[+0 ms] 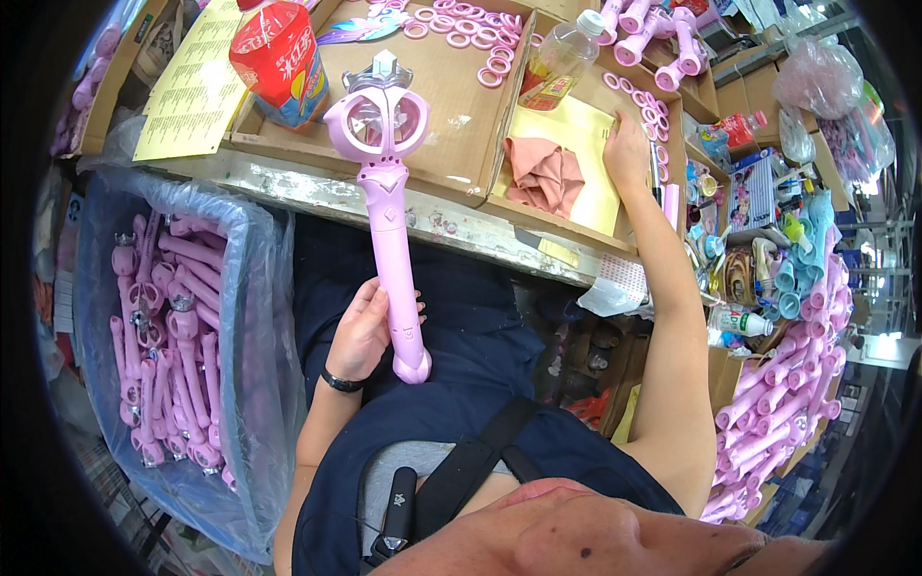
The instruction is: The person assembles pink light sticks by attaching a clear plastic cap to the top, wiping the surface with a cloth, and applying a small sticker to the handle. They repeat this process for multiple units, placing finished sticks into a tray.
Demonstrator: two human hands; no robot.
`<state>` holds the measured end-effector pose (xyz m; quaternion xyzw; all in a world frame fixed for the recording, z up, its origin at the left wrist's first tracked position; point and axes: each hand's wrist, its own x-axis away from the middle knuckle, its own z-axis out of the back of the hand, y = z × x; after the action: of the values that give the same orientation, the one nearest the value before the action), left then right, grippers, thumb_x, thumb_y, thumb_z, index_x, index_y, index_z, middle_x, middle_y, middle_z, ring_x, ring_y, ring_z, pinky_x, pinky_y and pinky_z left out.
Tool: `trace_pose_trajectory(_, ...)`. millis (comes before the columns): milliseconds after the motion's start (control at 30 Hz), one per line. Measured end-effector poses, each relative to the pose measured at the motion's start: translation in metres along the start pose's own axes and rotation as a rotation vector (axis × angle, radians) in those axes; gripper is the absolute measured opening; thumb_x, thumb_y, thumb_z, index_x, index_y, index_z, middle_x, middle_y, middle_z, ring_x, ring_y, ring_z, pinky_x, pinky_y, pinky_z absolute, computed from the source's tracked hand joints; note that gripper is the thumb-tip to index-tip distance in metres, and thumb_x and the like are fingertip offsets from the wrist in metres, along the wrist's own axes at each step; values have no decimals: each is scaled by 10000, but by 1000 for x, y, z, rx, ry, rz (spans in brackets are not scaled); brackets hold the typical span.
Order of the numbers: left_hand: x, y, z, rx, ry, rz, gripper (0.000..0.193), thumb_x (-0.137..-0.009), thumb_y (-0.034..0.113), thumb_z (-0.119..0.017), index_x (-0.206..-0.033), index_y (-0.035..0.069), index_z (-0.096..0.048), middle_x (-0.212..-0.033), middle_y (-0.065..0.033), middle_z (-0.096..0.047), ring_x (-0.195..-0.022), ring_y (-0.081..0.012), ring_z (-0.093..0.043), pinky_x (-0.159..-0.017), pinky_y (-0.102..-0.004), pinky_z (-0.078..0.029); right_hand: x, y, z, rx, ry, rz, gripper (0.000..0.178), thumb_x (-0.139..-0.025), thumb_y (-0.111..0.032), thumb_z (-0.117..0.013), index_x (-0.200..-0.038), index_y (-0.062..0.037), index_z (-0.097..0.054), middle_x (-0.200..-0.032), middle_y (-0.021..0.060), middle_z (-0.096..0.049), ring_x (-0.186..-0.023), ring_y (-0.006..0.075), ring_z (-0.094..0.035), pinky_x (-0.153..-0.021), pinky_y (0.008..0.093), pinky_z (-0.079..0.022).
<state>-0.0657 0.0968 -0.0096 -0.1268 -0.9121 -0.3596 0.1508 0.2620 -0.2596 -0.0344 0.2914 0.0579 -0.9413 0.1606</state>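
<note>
My left hand (362, 331) is closed around the lower handle of a pink toy wand (388, 216). The wand stands nearly upright over my lap, its round, open head and silver crown-like tip pointing away from me. Stretched out to the right, my right hand (627, 152) reaches over a cardboard tray beside small pink rings (655, 117). Its fingers are bunched and partly hidden, so whether they grip a ring does not show. Close to that hand lie a yellow sheet (597, 182) and a crumpled pink cloth (544, 177).
A bin lined with blue plastic (259, 384) at the left holds many pink wands (187, 355). A red drink bottle (279, 62) and a clear bottle (562, 60) stand in the cardboard trays (447, 125). More pink wand parts (778, 403) are piled at the right.
</note>
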Motion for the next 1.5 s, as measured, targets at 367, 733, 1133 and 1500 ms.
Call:
trace_pose_trajectory(367, 0, -1, 1, 13, -8, 0, 357, -967, 270, -464, -1229, 34, -406, -1113, -129, -567, -1003, -222, -591, -886, -398, -493, -2, 3, 7, -1, -94, 67, 288, -805, -79, -527, -1069, -63, -641, -1017, 143, -592, -941, 312, -569, -823, 407, -449)
trace_pose_trajectory(733, -1, -2, 2, -12, 7, -7, 371, -968, 288, -456, -1233, 36, -401, -1106, -147, -567, -1007, -250, -587, -890, -446, -489, -4, 1, 5, -34, -64, 30, 323, -803, -53, -510, -1094, -106, -641, -972, 124, -608, -915, 309, -581, -801, 407, -474)
trace_pose_trajectory(1133, -1, -1, 3, 8, 12, 12, 352, -970, 273, -452, -1230, 40, -406, -1109, -144, -567, -1012, -248, -586, -891, -440, -489, -2, 2, 8, -106, -145, -53, 322, -796, -17, -489, -1099, -47, -591, -1017, 159, -612, -926, 344, -586, -825, 403, -472)
trace_pose_trajectory(1500, -1, -2, 3, 7, 10, 3, 340, -970, 268, -454, -1218, 40, -410, -1112, -144, -567, -1017, -249, -585, -895, -440, -487, -11, 16, 0, -213, -198, -19, 388, -714, -7, -506, -1097, -42, -562, -1007, 184, -593, -979, 348, -551, -846, 444, -434)
